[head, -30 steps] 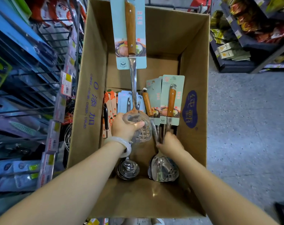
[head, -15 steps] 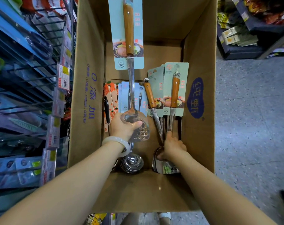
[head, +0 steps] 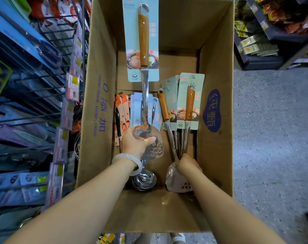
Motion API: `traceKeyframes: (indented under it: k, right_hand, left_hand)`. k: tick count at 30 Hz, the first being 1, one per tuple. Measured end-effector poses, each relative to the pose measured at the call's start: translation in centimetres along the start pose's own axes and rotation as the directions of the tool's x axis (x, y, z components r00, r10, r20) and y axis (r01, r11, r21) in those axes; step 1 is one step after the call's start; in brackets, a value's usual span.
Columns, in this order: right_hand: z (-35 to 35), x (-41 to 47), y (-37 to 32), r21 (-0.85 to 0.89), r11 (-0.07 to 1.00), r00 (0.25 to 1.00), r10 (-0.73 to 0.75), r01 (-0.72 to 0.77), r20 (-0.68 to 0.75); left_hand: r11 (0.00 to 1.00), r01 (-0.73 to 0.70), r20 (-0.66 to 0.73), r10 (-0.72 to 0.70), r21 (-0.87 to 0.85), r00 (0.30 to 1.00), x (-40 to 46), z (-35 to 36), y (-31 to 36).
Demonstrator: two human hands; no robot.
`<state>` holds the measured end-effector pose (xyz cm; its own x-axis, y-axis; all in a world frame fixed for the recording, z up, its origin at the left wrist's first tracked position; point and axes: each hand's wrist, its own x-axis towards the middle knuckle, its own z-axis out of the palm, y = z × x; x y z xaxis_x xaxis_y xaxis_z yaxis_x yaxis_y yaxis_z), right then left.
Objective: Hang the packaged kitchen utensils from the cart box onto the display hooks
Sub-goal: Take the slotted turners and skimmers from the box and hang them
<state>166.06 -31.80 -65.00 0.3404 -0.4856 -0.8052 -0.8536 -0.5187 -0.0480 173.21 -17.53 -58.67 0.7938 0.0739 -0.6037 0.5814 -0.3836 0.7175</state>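
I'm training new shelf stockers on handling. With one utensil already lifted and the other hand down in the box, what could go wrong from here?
1. The left hand grips the slotted spatula by its bare metal head, so the long handle and card may swing or slip.
2. The right hand grips several spatula shafts together; lifting may tangle them or bend their cards.

In the box (head: 214,155), ladles (head: 143,178) lie left of spatulas (head: 178,180); hook rack (head: 44,81) stands left.

Retail shop aisle. Wire display hooks (head: 49,81) carry carded goods with barcoded price tags (head: 73,88) on the left; stocked shelves (head: 265,43) stand opposite. Speckled floor (head: 272,138) runs between, with a cardboard stock box (head: 97,103) of packaged utensils (head: 189,103).
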Motion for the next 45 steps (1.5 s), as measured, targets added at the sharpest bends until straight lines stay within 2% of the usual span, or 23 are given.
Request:
traceKeyframes:
  k: [2,4,8,11,14,19,25,30,35,41,45]
  right_hand:
    - [1.0,-0.4,-0.3,0.063,0.998,0.999,0.031,-0.032,0.005]
    - [1.8,-0.8,-0.2,0.048,0.999,1.0,0.02,-0.02,0.012]
    - [2.8,-1.4,0.7,-0.054,0.997,0.997,-0.057,0.054,-0.058]
    - [3.2,-2.0,1.1,-0.059,0.989,0.985,-0.141,0.135,-0.099]
    - [2.3,-2.9,1.0,-0.006,0.978,0.971,-0.208,0.209,-0.114]
    - [-1.8,-5.1,-0.8,0.144,0.918,0.92,-0.34,0.369,-0.194]
    - [-7.9,-8.1,-3.0,0.222,0.724,0.739,-0.546,0.653,-0.394]
    - [-13.0,-11.2,-3.7,0.146,0.606,0.584,-0.631,0.782,-0.511]
    - [-18.6,-17.1,-3.3,0.019,0.451,0.388,-0.746,0.892,-0.54]
    - [-24.6,-25.4,-3.0,-0.053,0.246,0.182,-0.832,0.968,-0.525]
    - [-27.5,-32.3,-3.5,-0.099,0.046,-0.011,-0.858,0.994,-0.513]
  left_hand:
    - [1.0,-0.003,-0.001,0.003,0.008,1.0,0.0,-0.1,-0.3]
    - [1.0,-0.011,-0.011,0.011,0.015,1.0,-0.2,-0.3,-0.2]
    - [0.999,-0.034,-0.027,0.034,0.015,0.999,-0.6,-0.9,0.0]
    - [1.0,-0.026,-0.037,0.026,0.004,0.999,-0.8,-1.4,0.0]
    - [0.999,-0.038,-0.053,0.038,0.002,0.998,-1.1,-2.0,0.4]
    - [0.989,-0.11,-0.084,0.102,-0.097,0.991,-2.2,-3.0,2.4]
    - [0.973,-0.173,-0.176,0.146,-0.152,0.974,-4.3,-4.1,4.7]
    - [0.943,-0.303,-0.261,0.261,-0.137,0.929,-7.5,-5.2,7.5]
    - [0.889,-0.428,-0.323,0.362,-0.162,0.874,-12.7,-6.4,12.0]
    - [0.793,-0.602,-0.448,0.507,-0.093,0.736,-22.1,-9.5,18.0]
    - [0.736,-0.675,-0.571,0.53,-0.059,0.627,-28.0,-13.1,21.0]
